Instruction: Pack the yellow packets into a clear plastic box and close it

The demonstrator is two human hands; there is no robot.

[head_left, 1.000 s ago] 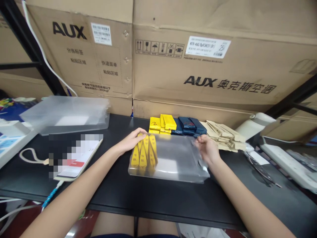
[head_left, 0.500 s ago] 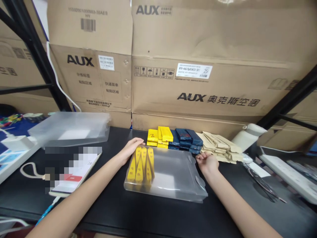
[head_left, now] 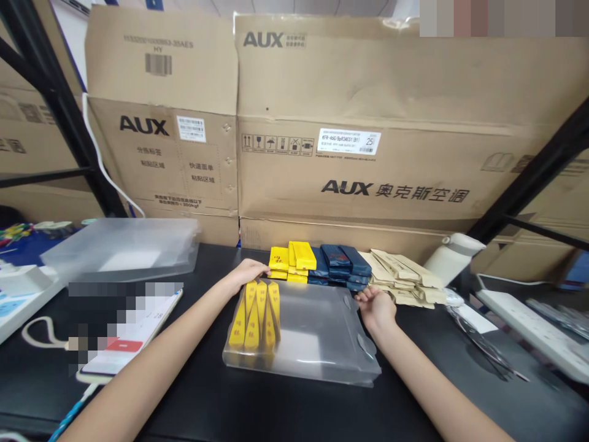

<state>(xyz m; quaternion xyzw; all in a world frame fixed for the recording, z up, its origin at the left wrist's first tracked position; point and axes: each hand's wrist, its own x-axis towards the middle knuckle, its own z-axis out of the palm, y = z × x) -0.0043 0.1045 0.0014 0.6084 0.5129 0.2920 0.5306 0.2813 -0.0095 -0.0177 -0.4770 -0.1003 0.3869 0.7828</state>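
Note:
A clear plastic case (head_left: pixel 317 344) lies on the black table, with several yellow packets (head_left: pixel 253 313) standing in its left part. My left hand (head_left: pixel 248 273) is at the case's back left corner, beside the stacked yellow packets (head_left: pixel 302 255); its fingers are together, and whether they pinch anything is hidden. My right hand (head_left: pixel 376 310) is at the back right corner of the case, fingers curled, near the dark blue packets (head_left: pixel 343 261) and the beige packets (head_left: pixel 405 276). What its fingertips hold, if anything, cannot be made out.
Large cardboard boxes (head_left: pixel 354 166) stand behind the table. Another clear case (head_left: pixel 133 245) and a phone (head_left: pixel 138 337) are at the left. A white bottle (head_left: pixel 453 261), a cable (head_left: pixel 483 344) and a power strip (head_left: pixel 534 331) lie at the right.
The camera view has shifted, so the scene sits slightly lower and further left. Both hands stay at the back corners of the case, and the packets look unchanged.

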